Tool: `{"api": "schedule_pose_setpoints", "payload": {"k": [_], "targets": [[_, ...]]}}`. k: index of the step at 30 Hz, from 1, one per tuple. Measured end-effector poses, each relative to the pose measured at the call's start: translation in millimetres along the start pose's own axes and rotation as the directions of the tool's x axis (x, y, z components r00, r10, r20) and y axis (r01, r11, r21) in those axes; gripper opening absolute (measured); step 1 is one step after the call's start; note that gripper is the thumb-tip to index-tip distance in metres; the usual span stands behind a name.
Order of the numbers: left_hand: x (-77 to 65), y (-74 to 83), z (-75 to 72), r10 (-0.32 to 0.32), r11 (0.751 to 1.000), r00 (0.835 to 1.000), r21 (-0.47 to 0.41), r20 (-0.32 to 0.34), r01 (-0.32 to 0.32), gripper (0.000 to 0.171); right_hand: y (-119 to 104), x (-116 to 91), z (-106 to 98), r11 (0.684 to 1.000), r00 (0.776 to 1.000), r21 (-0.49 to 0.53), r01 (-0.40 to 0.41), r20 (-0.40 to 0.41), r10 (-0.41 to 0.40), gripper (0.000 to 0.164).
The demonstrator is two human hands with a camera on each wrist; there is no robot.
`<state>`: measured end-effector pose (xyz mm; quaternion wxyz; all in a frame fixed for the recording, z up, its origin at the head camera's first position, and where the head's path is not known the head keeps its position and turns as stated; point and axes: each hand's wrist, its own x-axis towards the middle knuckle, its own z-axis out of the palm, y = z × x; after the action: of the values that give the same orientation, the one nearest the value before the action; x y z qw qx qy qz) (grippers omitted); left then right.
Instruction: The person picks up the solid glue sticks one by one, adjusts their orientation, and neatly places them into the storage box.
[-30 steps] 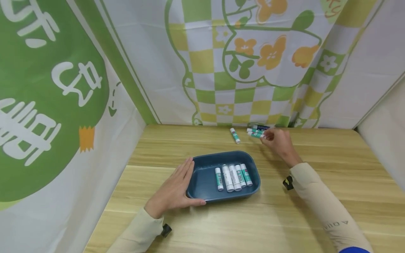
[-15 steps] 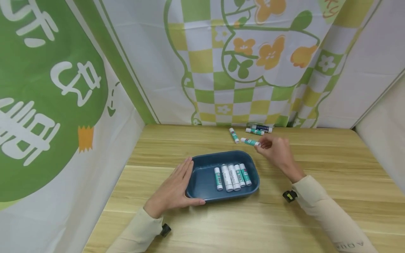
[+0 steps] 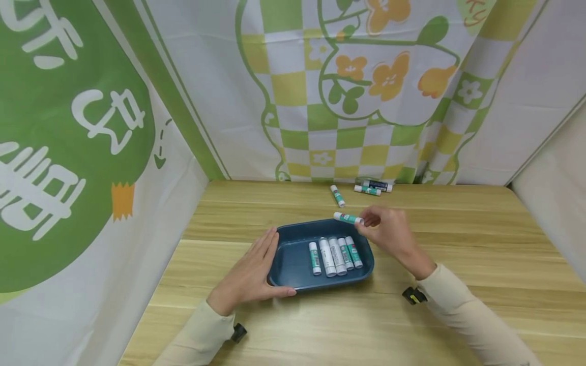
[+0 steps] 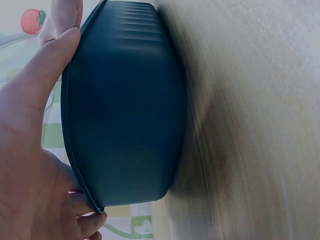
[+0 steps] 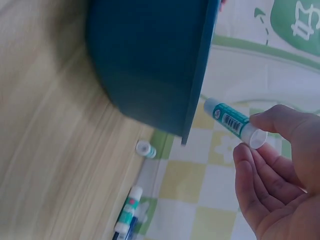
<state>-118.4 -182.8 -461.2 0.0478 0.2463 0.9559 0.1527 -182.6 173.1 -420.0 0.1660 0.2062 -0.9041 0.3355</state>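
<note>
My right hand (image 3: 386, 231) pinches a glue stick (image 3: 349, 218) by one end, between thumb and fingertips. This white tube with a teal label overlaps the far rim of the dark blue tray (image 3: 293, 286) in the head view. In the right wrist view the held glue stick (image 5: 231, 122) tilts just beyond the tray's rim. My left hand (image 3: 251, 274) spans the tray's left end, its fairly straight fingers along the rim and its thumb at the near side. Inside the tray, several glue sticks (image 3: 327, 256) lie side by side towards the right.
Behind the tray a teal-labelled glue stick (image 3: 337, 195) lies on the wooden table (image 3: 320, 325). To its right, another glue stick (image 3: 368, 190) lies near a dark-labelled tube (image 3: 379, 185) at the back edge. A patterned curtain (image 3: 329, 127) hangs behind the table.
My right hand has lifted a glue stick away from the group at the back and carried it left and nearer, up to the tray's far rim. My left hand stays on the tray.
</note>
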Motion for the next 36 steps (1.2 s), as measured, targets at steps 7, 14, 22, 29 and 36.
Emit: {"api": "schedule_pose_setpoints", "payload": {"k": [7, 14, 22, 29, 36], "targets": [[-0.1, 0.6, -0.4, 0.007, 1.0, 1.0, 0.008, -0.006, -0.007, 0.137, -16, -6, 11, 0.999, 0.999, 0.003, 0.034, 0.037, -0.034, 0.01], [-0.1, 1.0, -0.8, 0.008, 1.0, 1.0, 0.009, -0.009, -0.008, 0.138, -29, -11, 21, 0.999, 0.997, -0.045, 0.022, 0.074, -0.019, 0.011], [-0.5, 0.4, -0.2, 0.008, 1.0, 1.0, 0.01, -0.009, -0.008, 0.138, -38, -19, 36, 0.998, 0.995, -0.055, 0.043, 0.094, -0.038, 0.013], [-0.5, 0.1, -0.3, 0.014, 1.0, 1.0, 0.009, -0.012, -0.013, 0.137, -43, -23, 50, 0.995, 0.99, -0.085, 0.055, 0.133, -0.043, 0.014], [-0.3, 0.3, 0.1, 0.001, 1.0, 1.0, -0.001, -0.006, -0.001, 0.138, -51, -24, 60, 0.991, 0.987, -0.117, 0.073, 0.149, -0.055, 0.015]]}}
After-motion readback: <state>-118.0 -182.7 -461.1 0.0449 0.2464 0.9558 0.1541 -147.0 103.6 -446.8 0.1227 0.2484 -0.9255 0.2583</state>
